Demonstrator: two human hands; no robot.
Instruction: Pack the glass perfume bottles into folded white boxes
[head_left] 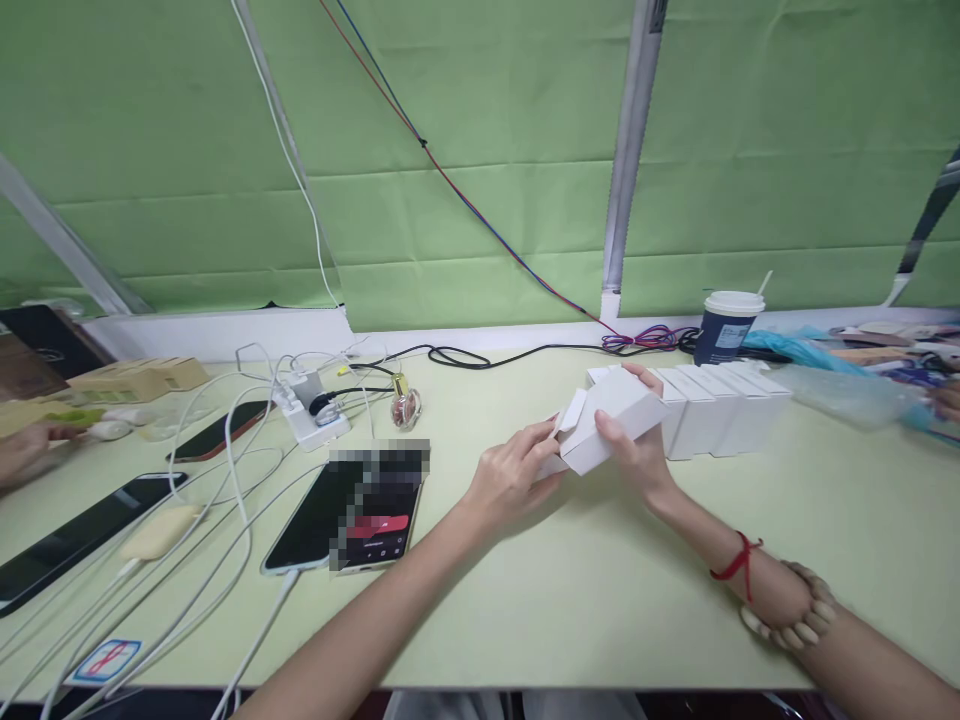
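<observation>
A small white cardboard box (622,415) is held tilted above the table, with flaps standing open at its left end. My right hand (641,450) is closed around it, thumb on the near face and fingers behind. At the open end, my left hand (517,465) has its fingers bent against the flaps (573,415); its fingertips are partly hidden. Just behind and to the right, several similar white boxes (724,415) stand in a row.
A lidded paper cup (724,330) stands behind the boxes, beside plastic bags (847,390). To the left lie phones (315,515), tangled white cables (240,480), a power strip (311,415) and a small bottle (405,405). Another person's hand (34,450) shows at far left.
</observation>
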